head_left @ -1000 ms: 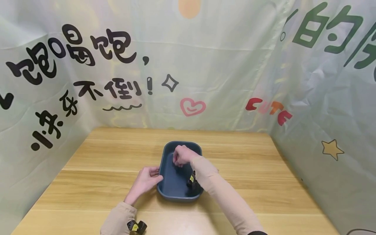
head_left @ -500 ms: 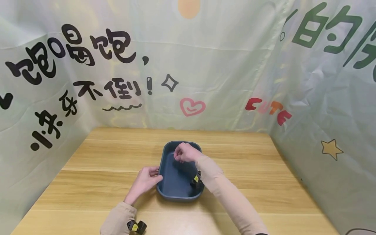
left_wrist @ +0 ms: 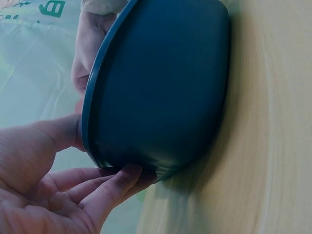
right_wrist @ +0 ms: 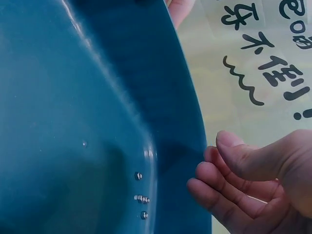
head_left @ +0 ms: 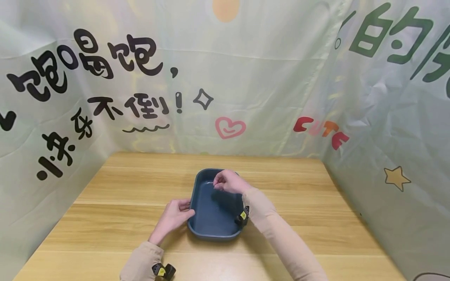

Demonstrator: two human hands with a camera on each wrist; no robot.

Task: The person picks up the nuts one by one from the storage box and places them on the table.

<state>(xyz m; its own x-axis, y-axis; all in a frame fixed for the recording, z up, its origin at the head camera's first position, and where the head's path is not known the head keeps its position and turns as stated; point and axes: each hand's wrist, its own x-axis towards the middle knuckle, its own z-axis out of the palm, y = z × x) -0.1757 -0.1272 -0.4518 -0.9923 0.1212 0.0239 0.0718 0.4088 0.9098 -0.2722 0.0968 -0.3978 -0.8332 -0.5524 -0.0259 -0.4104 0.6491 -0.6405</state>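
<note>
A dark blue tray [head_left: 214, 218] with raised walls stands on the wooden table. My left hand [head_left: 173, 215] grips its left side, thumb at the rim and fingertips [left_wrist: 127, 174] against the outer wall. Over the far right part of the tray hovers my right hand [head_left: 232, 183], fingers bent and thumb close to the index fingertip; whether something tiny is pinched there is hidden. In the right wrist view, several small shiny metal nuts [right_wrist: 139, 176] lie on the tray floor near one wall, and another small speck [right_wrist: 85, 144] sits farther off.
The wooden table [head_left: 133, 187] surrounds the tray. Printed fabric [head_left: 274, 86] hangs behind it and on both sides. A small black wrist camera [head_left: 163, 271] is strapped to the left sleeve, and another [head_left: 243, 216] to the right one.
My right hand has risen from low inside the tray and shifted right, toward the far right rim. The left hand and the tray have stayed in place.
</note>
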